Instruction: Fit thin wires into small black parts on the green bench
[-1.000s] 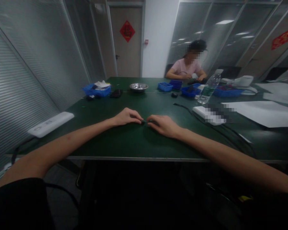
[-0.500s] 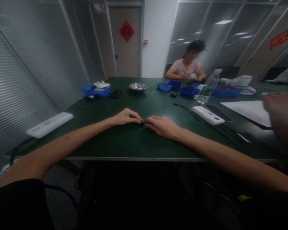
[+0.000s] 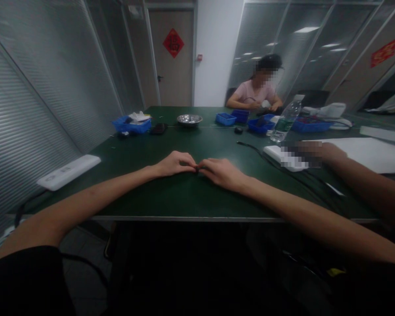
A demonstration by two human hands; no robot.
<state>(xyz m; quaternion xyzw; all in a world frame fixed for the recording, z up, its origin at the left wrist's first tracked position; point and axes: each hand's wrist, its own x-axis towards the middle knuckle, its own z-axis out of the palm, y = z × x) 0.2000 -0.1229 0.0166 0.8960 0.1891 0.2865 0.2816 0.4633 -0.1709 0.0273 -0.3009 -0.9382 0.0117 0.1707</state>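
Note:
My left hand (image 3: 174, 163) rests at the middle of the dark green table (image 3: 158, 197), thumb and forefinger pinched together. My right hand (image 3: 222, 172) lies opposite, its fingers bent and their tips meeting those of the left. Between the fingertips is a small dark piece (image 3: 196, 169), mostly hidden and too small to name. Both hands appear closed on it, low over the tabletop.
A co-worker's hand (image 3: 332, 154) reaches in from the right beside a white power strip (image 3: 276, 154). Another power strip (image 3: 69, 172) lies left. Farther back are a metal bowl (image 3: 189, 124), blue trays (image 3: 131, 126), a water bottle (image 3: 286, 120) and a seated person (image 3: 255, 91).
My fingertips have drawn together over the small dark piece, covering more of it. The co-worker's hand at the right has moved left, over the phone and power strip.

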